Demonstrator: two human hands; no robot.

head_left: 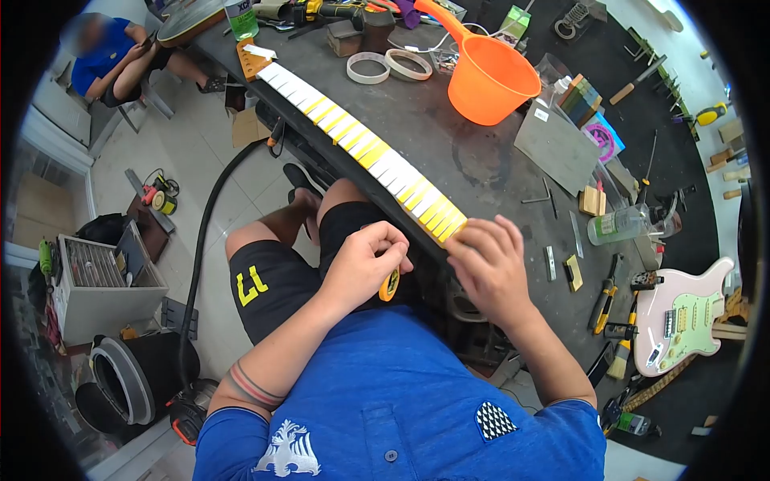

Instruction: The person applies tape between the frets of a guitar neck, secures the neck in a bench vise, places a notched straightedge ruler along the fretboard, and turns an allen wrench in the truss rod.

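Observation:
A guitar neck lies diagonally along the bench's near edge, its wooden headstock at the far left. White and yellow tape strips cover the fretboard in bands. Below the neck's near end, my left hand is closed, with a roll of yellow tape hanging at its curled fingers. My right hand is at the neck's near end, fingers stretched out and slightly bent, the fingertips by the last yellow strips. Whether those fingertips pinch a bit of tape is too small to see.
On the dark bench stand an orange dipper, two tape rolls, a grey board and a spray bottle. A pink guitar body lies at right. A black hose crosses the floor; another person sits at far left.

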